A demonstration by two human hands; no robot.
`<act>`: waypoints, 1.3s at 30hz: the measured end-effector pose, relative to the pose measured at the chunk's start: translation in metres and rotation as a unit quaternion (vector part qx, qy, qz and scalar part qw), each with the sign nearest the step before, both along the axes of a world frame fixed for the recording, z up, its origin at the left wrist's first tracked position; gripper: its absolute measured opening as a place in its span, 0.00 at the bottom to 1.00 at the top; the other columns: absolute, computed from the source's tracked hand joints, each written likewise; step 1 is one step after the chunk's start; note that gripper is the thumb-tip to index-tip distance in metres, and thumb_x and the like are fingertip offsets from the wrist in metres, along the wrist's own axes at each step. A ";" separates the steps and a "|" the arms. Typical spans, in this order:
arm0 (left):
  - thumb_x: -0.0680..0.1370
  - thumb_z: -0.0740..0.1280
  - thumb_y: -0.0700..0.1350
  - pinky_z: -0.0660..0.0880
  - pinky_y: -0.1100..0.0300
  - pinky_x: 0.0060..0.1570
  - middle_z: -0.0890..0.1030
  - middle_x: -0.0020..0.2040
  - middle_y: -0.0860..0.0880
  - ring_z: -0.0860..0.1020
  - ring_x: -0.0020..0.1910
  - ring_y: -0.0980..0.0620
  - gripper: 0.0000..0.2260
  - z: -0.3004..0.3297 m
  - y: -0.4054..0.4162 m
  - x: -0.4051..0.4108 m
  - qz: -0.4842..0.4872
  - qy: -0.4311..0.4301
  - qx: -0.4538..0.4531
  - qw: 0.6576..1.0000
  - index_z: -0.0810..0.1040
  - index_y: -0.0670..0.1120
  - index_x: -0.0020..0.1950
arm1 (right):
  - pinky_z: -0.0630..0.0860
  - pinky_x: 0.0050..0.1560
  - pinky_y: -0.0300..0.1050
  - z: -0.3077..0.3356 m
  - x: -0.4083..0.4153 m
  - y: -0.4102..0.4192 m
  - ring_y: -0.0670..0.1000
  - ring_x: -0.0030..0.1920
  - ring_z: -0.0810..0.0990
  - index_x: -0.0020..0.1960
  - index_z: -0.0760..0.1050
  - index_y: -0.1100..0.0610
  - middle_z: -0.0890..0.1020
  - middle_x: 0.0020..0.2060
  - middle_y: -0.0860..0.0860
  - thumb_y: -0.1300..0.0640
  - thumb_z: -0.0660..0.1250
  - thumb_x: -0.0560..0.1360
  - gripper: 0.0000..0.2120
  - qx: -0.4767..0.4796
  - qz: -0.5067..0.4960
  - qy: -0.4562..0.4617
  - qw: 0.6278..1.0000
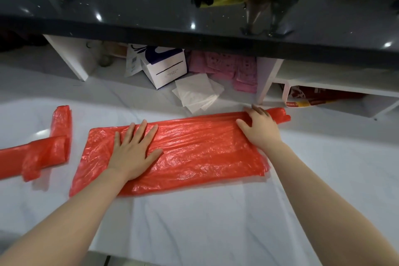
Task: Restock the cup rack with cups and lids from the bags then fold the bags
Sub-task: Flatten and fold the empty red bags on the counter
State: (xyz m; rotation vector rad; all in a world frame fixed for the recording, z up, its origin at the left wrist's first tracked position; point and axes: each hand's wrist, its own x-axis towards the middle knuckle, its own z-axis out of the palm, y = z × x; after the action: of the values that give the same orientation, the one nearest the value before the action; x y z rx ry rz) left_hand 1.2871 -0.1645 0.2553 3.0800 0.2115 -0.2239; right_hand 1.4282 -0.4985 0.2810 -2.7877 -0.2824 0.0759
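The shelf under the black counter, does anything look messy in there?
Yes. A white box lies tipped at an angle instead of standing square, and loose white sheets spill out fanned across the floor in front of it. Pink packets beside them sit in an untidy heap.

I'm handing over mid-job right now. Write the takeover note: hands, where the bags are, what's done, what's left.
Left hand: open, palm pressed flat on the left part of the red plastic bag.
Right hand: open, fingers pressing the bag's far right end, beside its bunched handle.
The bag lies spread flat on the white counter, with a long fold along its far edge.
Done: a second red bag lies folded into narrow strips at the left of the counter.
Left: finish folding the flat bag. No cups, lids or cup rack are in view, so restocking cannot be confirmed from here.
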 end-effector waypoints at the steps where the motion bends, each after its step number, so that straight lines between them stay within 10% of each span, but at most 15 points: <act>1: 0.69 0.35 0.73 0.40 0.38 0.72 0.40 0.79 0.54 0.40 0.77 0.47 0.36 0.000 0.000 -0.003 0.000 0.000 0.003 1.000 0.36 0.63 0.75 | 0.61 0.69 0.59 0.006 -0.005 0.002 0.57 0.74 0.60 0.72 0.66 0.49 0.67 0.73 0.51 0.43 0.60 0.77 0.25 -0.002 -0.009 -0.031 0.999; 10: 0.70 0.36 0.73 0.41 0.38 0.72 0.42 0.79 0.54 0.41 0.77 0.47 0.36 -0.004 -0.009 -0.029 0.044 -0.006 0.000 0.999 0.40 0.62 0.76 | 0.31 0.69 0.65 -0.005 -0.108 0.076 0.57 0.76 0.34 0.77 0.45 0.42 0.41 0.78 0.50 0.32 0.48 0.76 0.33 -0.075 0.170 0.009 0.983; 16: 0.71 0.40 0.72 0.40 0.38 0.71 0.41 0.79 0.54 0.40 0.77 0.47 0.35 -0.001 -0.022 -0.043 0.078 0.008 -0.025 0.997 0.40 0.62 0.76 | 0.33 0.71 0.62 -0.023 -0.118 0.068 0.55 0.76 0.35 0.77 0.39 0.39 0.39 0.78 0.48 0.28 0.37 0.72 0.36 -0.107 0.220 0.014 0.970; 24: 0.77 0.47 0.66 0.44 0.46 0.74 0.46 0.79 0.50 0.45 0.78 0.47 0.32 0.003 0.035 -0.078 0.019 -0.012 0.007 1.000 0.43 0.57 0.78 | 0.34 0.72 0.61 -0.010 -0.114 0.030 0.54 0.77 0.37 0.77 0.40 0.40 0.42 0.78 0.48 0.31 0.44 0.76 0.34 -0.186 0.207 -0.015 0.960; 29: 0.78 0.44 0.66 0.41 0.46 0.74 0.43 0.79 0.49 0.42 0.78 0.46 0.32 0.000 0.050 -0.088 -0.008 0.010 -0.031 0.999 0.42 0.55 0.78 | 0.37 0.71 0.64 0.011 -0.182 0.084 0.59 0.77 0.50 0.76 0.60 0.51 0.57 0.77 0.55 0.45 0.62 0.77 0.30 -0.136 0.133 -0.157 0.969; 33: 0.78 0.43 0.65 0.42 0.45 0.73 0.46 0.79 0.48 0.45 0.78 0.45 0.31 0.001 0.046 -0.092 -0.004 -0.023 -0.080 0.996 0.44 0.54 0.78 | 0.36 0.71 0.63 0.007 -0.248 0.145 0.55 0.77 0.47 0.76 0.59 0.48 0.53 0.77 0.51 0.37 0.46 0.77 0.30 -0.080 0.170 -0.125 0.974; 39: 0.79 0.60 0.52 0.70 0.48 0.59 0.68 0.65 0.41 0.72 0.61 0.42 0.24 0.005 0.054 -0.113 0.006 -0.197 -0.218 0.956 0.62 0.51 0.74 | 0.23 0.65 0.60 -0.016 -0.293 0.161 0.52 0.76 0.32 0.77 0.38 0.41 0.40 0.78 0.47 0.26 0.37 0.69 0.39 -0.140 0.141 0.026 0.980</act>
State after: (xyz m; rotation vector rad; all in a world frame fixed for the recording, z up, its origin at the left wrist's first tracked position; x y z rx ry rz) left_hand 1.1742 -0.1104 0.2606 2.6095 0.1379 0.3044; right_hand 1.1350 -0.3373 0.2645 -2.9944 -0.7025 0.2767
